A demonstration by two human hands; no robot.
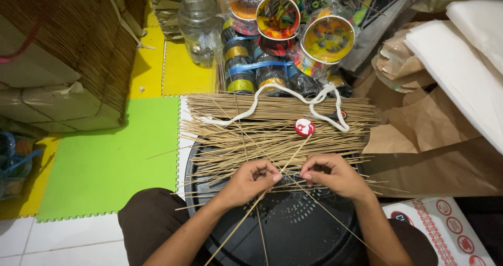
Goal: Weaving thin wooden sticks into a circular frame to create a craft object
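— Logging item one: thin bamboo stick, single, long axis running diagonally from our lower left up toward the red-and-white round disc at its far tip. We hold it where it crosses in front of us, over the black round tray.

— Which hand is nearer to it?

— Both touch it. Our left hand is pinched shut on the stick, thumb against forefinger. Our right hand is curled closed just beside it, fingertips meeting at the same crossing; we cannot tell whether it grips this stick or another thin one slanting off to our lower right.

— Item two?

— Pile of bamboo sticks, loose, lying mostly crosswise just beyond the hands, partly on the tray, partly on the floor. White cord looped over the top of the pile.

— Further stock?

— Beyond the pile: colourful spools with rolls bound in blue tape, a clear plastic bottle. To our right: brown paper and white sheets. To our left: green foam mat, yellow one behind it, and a wrapped bundle of sticks.
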